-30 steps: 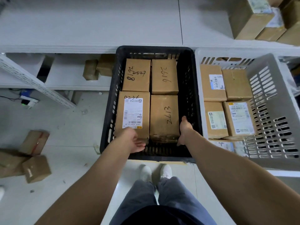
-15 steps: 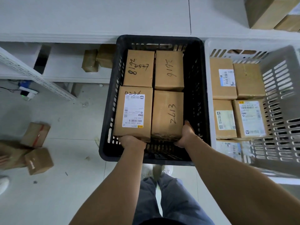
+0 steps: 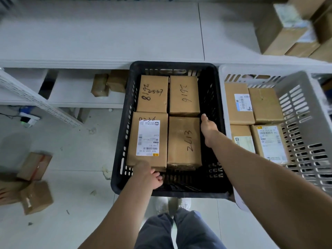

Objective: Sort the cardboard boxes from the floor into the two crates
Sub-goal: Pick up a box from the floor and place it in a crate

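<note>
A black crate [image 3: 122, 141] stands in front of me with four cardboard boxes lying flat inside. The near left one is a labelled box [image 3: 143, 130]; my left hand [image 3: 149, 175] curls around its near end. Beside it lies a box marked 2613 [image 3: 183, 141]. My right hand [image 3: 208, 126] is stretched flat along that box's right side, between it and the crate wall, fingertips at its far corner. To the right, a white crate [image 3: 301, 112] holds several boxes. Loose boxes [image 3: 34, 166] lie on the floor at the left.
A white shelf board [image 3: 107, 33] runs across above the crates, with large boxes [image 3: 287, 35] at its right end. Two small boxes [image 3: 102, 85] sit on the low shelf behind the black crate. A slanted metal rail [image 3: 36, 101] crosses the left. My feet [image 3: 172, 205] stand close to the crate.
My right hand slid from the near corner of the 2613 box forward along its right side. My left hand stayed at the near end of the labelled box.
</note>
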The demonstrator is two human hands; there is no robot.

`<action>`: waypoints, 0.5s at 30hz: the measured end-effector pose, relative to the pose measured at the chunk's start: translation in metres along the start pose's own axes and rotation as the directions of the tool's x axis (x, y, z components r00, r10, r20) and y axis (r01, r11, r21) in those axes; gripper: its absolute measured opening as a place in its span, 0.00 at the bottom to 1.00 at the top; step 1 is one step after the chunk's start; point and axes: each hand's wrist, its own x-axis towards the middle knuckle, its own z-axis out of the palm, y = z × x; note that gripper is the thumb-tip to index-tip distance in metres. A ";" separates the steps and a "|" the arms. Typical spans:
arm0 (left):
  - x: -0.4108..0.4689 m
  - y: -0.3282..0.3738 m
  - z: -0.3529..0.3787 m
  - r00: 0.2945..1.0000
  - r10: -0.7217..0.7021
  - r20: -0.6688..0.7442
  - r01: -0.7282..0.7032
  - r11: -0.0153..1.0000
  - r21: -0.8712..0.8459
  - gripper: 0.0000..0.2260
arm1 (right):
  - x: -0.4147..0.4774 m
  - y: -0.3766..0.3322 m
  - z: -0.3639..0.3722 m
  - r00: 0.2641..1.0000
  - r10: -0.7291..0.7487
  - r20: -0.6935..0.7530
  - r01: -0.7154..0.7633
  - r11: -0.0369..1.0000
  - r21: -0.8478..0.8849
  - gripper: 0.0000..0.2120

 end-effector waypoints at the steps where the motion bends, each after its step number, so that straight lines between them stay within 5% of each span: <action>1: -0.008 0.001 0.005 0.999 0.007 0.042 -0.009 0.998 0.056 0.12 | 0.002 -0.009 0.002 0.999 -0.037 0.002 0.037 0.999 -0.009 0.30; 4: -0.028 0.025 0.034 0.944 0.298 0.139 -0.328 0.882 0.338 0.06 | 0.006 -0.028 0.006 0.993 -0.114 0.016 0.114 0.993 -0.026 0.30; 7: -0.030 0.072 0.067 0.664 0.708 0.239 -0.672 0.426 0.606 0.11 | 0.016 -0.039 0.009 0.990 -0.138 0.036 0.139 0.990 -0.024 0.31; 10: -0.007 0.117 0.085 0.495 0.803 0.332 -0.656 0.096 0.748 0.20 | 0.031 -0.050 0.010 0.987 -0.157 0.027 0.159 0.984 -0.082 0.31; 15: 0.027 0.153 0.098 0.511 0.790 0.339 -0.479 -0.065 0.875 0.21 | 0.054 -0.067 0.014 0.982 -0.184 0.030 0.187 0.976 -0.109 0.30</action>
